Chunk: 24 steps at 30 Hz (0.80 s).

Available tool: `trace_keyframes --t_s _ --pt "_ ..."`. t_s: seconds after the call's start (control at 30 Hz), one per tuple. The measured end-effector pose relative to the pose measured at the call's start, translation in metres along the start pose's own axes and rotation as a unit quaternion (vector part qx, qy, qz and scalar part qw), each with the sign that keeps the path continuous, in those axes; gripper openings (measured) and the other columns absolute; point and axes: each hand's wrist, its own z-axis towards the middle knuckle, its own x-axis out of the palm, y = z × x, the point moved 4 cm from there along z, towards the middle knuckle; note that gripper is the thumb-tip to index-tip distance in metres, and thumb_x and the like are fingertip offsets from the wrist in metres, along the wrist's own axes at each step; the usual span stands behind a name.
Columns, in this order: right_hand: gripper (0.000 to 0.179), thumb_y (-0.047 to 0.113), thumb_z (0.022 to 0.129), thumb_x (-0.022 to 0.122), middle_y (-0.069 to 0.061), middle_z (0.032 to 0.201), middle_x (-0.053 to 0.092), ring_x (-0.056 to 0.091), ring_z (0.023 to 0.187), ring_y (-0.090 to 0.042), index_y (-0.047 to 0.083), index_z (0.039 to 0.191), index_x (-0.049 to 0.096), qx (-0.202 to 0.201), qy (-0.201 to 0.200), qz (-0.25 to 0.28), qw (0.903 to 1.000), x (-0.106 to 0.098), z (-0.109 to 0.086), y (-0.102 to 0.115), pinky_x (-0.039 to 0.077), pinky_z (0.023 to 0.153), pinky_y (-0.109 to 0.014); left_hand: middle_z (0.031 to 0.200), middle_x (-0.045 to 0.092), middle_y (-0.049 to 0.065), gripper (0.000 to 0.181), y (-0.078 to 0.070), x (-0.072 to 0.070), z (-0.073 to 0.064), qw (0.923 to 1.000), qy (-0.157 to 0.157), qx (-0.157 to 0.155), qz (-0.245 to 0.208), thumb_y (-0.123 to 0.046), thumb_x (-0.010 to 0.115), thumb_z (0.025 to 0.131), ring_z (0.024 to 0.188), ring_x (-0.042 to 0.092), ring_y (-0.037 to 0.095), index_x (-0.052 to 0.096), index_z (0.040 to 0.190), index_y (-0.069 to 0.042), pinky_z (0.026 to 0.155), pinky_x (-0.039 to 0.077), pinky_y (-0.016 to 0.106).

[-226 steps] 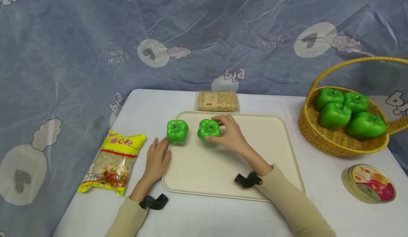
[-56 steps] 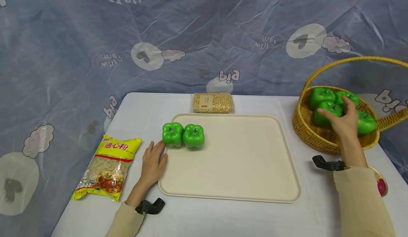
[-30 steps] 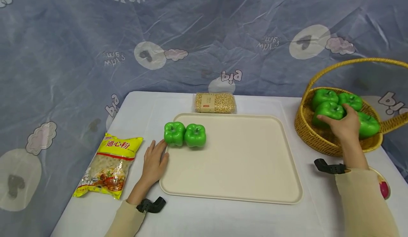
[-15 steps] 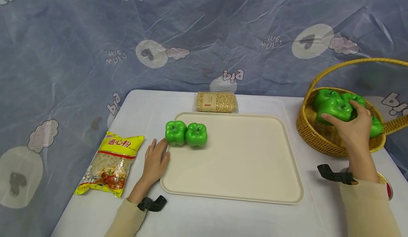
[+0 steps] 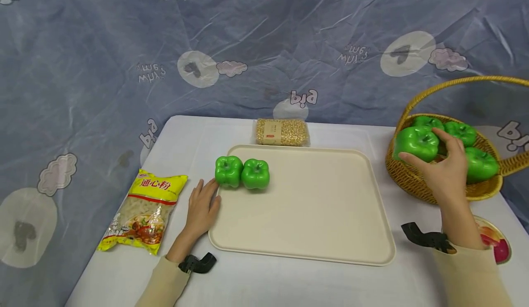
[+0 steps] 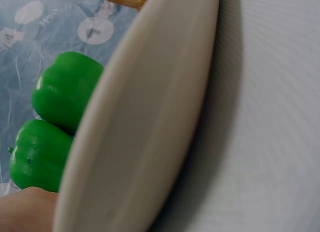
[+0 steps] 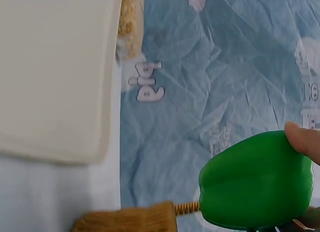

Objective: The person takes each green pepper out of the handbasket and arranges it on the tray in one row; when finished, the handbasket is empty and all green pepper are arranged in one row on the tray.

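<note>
Across the middle of the white table point(image 5: 256, 284), open room on the pale tray point(image 5: 318, 215): a broad flat stretch out to the right rim and down to the near rim. At the tray's far left corner, the left pepper point(image 5: 228, 171) by the rim, with the right pepper point(image 5: 255, 174) touching it. Just beyond the far rim, a packet of yellow kernels point(image 5: 289, 132); off to the left, a yellow pasta bag point(image 5: 144, 210). Right of the tray, a strip of table, then the wicker basket point(image 5: 407, 183) under its arched handle point(image 5: 458, 82); nearer, a round tin point(image 5: 498, 247), partly behind the right sleeve point(image 5: 467, 275).

Since half a second ago, carried left from over the basket's middle to its left rim: the held green pepper point(image 5: 417, 142). Left in the basket: three other peppers point(image 5: 481, 164), against four in the earliest frame. Side by side now on the tray: the pair set apart back then.

Right hand point(image 5: 448, 169) reaching forward from the near side, raised over the basket; thumb on the near side of the held green pepper, fingers bent round its right side, spread to about its breadth. Left hand point(image 5: 201, 208) lying at the tray's left rim, fingers nearly straight, gripping nothing; fingertips close by the left pepper, contact impossible to tell.
</note>
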Motion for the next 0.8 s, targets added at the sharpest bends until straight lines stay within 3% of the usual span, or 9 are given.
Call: trace_keyframes --t_s 0.07,0.17,0.37,0.5,0.7,0.8 --pt "0.084 0.027 0.076 0.084 0.022 0.128 0.036 0.038 0.118 -0.003 0.026 0.149 0.041 -0.021 0.003 0.009 0.9997 0.009 -0.006 0.005 0.033 0.087 -0.011 0.146 0.047 0.022 0.044 0.000 0.000 0.000 1.0000 0.001 -0.001 0.000 -0.009 0.053 0.094 0.142 0.024 0.052 0.052 0.137 0.000 0.112 0.013 0.069" --pt "0.084 0.020 0.073 0.086 0.018 0.127 0.039 0.040 0.121 -0.004 0.019 0.146 0.045 -0.054 0.018 0.028 0.9980 0.027 -0.015 0.015 0.036 0.084 -0.006 0.147 0.046 0.022 0.045 0.001 0.001 0.000 1.0000 0.003 -0.003 -0.001 -0.009 0.053 0.094 0.142 0.023 0.052 0.052 0.138 0.000 0.112 0.012 0.069" --pt "0.084 0.017 0.073 0.087 -0.008 0.134 0.045 0.044 0.117 -0.012 0.005 0.144 0.043 -0.127 0.085 0.044 0.9873 0.070 -0.041 0.037 0.037 0.083 -0.006 0.148 0.046 0.021 0.045 0.003 0.003 0.002 1.0000 0.007 -0.006 0.001 -0.010 0.053 0.095 0.143 0.021 0.051 0.051 0.138 -0.001 0.113 0.012 0.068" --pt "0.084 0.019 0.073 0.086 -0.017 0.135 0.045 0.045 0.123 -0.025 0.002 0.143 0.043 -0.152 0.124 0.051 0.9793 0.098 -0.057 0.054 0.041 0.088 -0.018 0.148 0.045 0.021 0.045 0.003 0.003 0.002 0.9999 0.009 -0.007 0.004 -0.010 0.053 0.095 0.144 0.021 0.050 0.051 0.139 -0.001 0.113 0.012 0.068" --pt "0.087 0.017 0.071 0.088 -0.019 0.137 0.044 0.044 0.127 -0.033 0.000 0.142 0.042 -0.168 0.184 0.081 0.9652 0.135 -0.073 0.077 0.046 0.097 -0.049 0.147 0.046 0.022 0.045 0.003 0.002 0.000 1.0000 0.007 -0.006 0.001 -0.010 0.053 0.095 0.143 0.023 0.051 0.052 0.138 0.000 0.113 0.013 0.068" --pt "0.090 0.018 0.069 0.089 -0.018 0.138 0.044 0.043 0.128 -0.033 0.001 0.143 0.041 -0.169 0.210 0.079 0.9597 0.151 -0.080 0.085 0.046 0.098 -0.052 0.148 0.046 0.021 0.045 0.004 0.002 0.000 0.9999 0.010 -0.009 0.003 -0.010 0.053 0.095 0.143 0.022 0.050 0.051 0.138 -0.001 0.113 0.012 0.067"
